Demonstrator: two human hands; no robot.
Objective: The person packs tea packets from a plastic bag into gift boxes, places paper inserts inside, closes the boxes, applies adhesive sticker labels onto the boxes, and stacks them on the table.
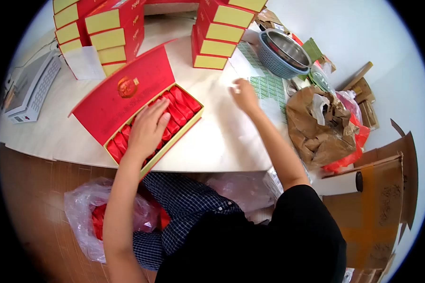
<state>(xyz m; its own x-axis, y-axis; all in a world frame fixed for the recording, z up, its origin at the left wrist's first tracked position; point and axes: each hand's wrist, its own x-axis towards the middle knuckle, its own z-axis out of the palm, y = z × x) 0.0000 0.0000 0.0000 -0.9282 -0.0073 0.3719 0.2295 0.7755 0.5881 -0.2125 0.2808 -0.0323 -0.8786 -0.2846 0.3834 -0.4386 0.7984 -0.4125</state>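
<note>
On the table lies a red gift box [157, 161] with a yellow rim, its red lid [141, 89] folded back and a round emblem on the inside. Shiny red packets [180, 104] fill it in a row. My left hand [148, 123] lies flat across the packets, fingers stretched out, covering those in the middle. To the right of the box, my right hand [245, 96] is over the table beside a green patterned sheet [271, 92]. Its fingers are loosely bent and apart, and I see nothing held in them.
Stacked red and yellow boxes [222, 31] stand at the back. A grey device [33, 87] sits at left, a blue basket [275, 63] with a metal bowl [288, 46] and brown paper [311, 125] at right. A plastic bag [82, 203] and cardboard box [363, 212] are below.
</note>
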